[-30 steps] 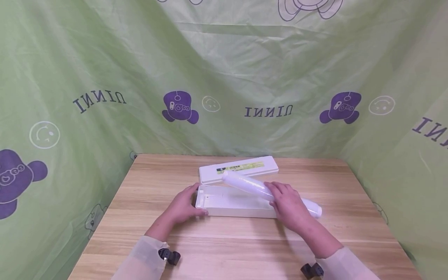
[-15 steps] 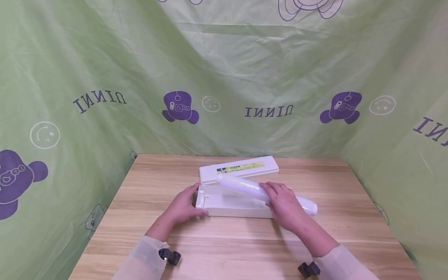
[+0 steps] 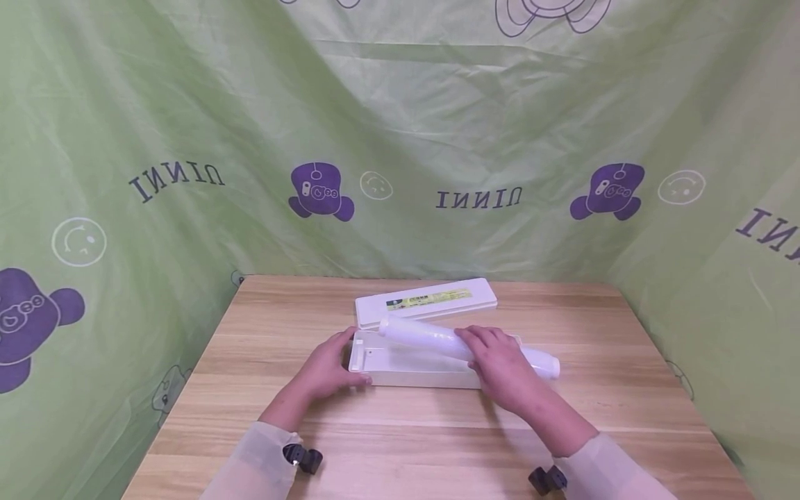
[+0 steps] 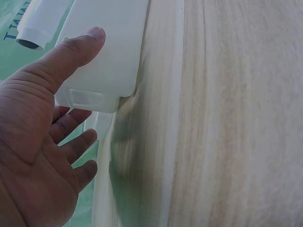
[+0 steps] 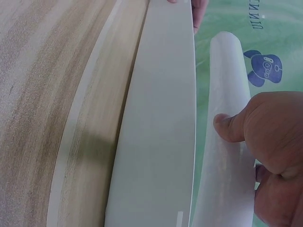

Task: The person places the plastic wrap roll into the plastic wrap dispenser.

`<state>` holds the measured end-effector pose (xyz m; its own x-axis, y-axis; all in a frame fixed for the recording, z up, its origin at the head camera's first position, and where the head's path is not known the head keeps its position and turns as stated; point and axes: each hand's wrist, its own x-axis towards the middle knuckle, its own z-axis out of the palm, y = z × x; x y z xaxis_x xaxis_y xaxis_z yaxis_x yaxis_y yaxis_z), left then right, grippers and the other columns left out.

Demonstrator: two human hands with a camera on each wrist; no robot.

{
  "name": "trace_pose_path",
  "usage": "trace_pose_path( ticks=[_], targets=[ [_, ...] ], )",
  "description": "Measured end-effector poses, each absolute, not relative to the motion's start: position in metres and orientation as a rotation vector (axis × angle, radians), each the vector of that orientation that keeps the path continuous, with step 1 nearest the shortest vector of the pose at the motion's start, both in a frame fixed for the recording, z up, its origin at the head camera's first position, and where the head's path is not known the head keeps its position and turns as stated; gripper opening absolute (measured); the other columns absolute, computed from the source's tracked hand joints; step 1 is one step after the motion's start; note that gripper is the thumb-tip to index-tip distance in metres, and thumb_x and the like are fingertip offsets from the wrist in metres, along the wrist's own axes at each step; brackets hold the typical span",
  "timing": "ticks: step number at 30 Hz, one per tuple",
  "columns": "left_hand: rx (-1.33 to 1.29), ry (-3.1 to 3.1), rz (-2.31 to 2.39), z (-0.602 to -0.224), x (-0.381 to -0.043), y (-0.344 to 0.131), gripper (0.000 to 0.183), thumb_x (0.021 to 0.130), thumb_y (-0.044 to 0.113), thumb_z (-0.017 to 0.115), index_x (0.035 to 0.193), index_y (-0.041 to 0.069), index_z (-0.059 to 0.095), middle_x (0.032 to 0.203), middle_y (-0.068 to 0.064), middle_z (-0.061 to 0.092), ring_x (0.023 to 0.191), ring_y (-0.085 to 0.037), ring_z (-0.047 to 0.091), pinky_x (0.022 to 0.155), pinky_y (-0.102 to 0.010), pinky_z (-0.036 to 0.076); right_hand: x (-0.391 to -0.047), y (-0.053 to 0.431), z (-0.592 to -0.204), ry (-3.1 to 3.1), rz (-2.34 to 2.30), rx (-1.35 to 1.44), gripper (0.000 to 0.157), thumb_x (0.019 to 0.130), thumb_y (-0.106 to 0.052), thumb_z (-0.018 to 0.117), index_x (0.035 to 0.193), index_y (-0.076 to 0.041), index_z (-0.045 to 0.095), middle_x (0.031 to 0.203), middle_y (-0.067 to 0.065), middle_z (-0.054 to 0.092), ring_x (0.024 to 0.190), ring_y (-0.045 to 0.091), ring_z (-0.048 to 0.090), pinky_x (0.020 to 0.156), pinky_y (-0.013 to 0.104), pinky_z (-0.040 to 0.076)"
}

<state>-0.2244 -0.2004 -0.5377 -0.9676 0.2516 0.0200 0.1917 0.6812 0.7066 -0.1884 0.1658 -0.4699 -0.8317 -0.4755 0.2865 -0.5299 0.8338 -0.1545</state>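
Observation:
A long white open-topped plastic box (image 3: 419, 379) stands on the table. My left hand (image 3: 326, 364) holds its left end, the thumb (image 4: 87, 45) on the front wall and the other fingers around the far side. My right hand (image 3: 503, 366) grips a roll of plastic wrap (image 3: 421, 336) around its middle. The roll slants above the box, its left end higher and its right end reaching past the box. In the right wrist view the thumb (image 5: 229, 126) presses along the film, beside the box's front wall (image 5: 156, 118). The right hand hides the box's right front corner.
Behind the box lies its white lid (image 3: 371, 314), with a yellow-green label (image 3: 431, 300) on top. The wooden table (image 3: 400, 444) is enclosed by green printed cloth (image 3: 400, 125) at the back and sides.
My right hand has moved left with the roll of plastic wrap, bringing it further over the box and slightly lower at its left end. The left hand and box have stayed put.

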Motion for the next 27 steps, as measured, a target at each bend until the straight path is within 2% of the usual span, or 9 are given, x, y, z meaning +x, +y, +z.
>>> trace_pose_path(
  ticks=[16, 27],
  targets=[
    [0.378, 2.81, 1.181, -0.536, -0.224, -0.2, 0.11, 0.058, 0.044, 0.101, 0.153, 0.025, 0.049, 0.149, -0.008, 0.056, 0.14, -0.031, 0.049, 0.119, -0.053, 0.036, -0.191, 0.156, -0.472, -2.752, 0.303, 0.852, 0.065, 0.086, -0.006, 0.082, 0.146, -0.009, 0.057, 0.137, 0.011, 0.062, 0.126, 0.034, 0.058, 0.104, 0.056, 0.05],
    [0.374, 2.809, 1.192, -0.537, -0.223, -0.2, 0.114, 0.058, 0.044, 0.101, 0.155, 0.019, 0.047, 0.148, -0.009, 0.056, 0.14, -0.032, 0.049, 0.119, -0.054, 0.036, -0.192, 0.149, -0.472, -2.789, 0.274, 0.887, 0.065, 0.088, -0.007, 0.081, 0.148, -0.01, 0.055, 0.139, 0.011, 0.061, 0.129, 0.033, 0.056, 0.107, 0.056, 0.047]
  ],
)
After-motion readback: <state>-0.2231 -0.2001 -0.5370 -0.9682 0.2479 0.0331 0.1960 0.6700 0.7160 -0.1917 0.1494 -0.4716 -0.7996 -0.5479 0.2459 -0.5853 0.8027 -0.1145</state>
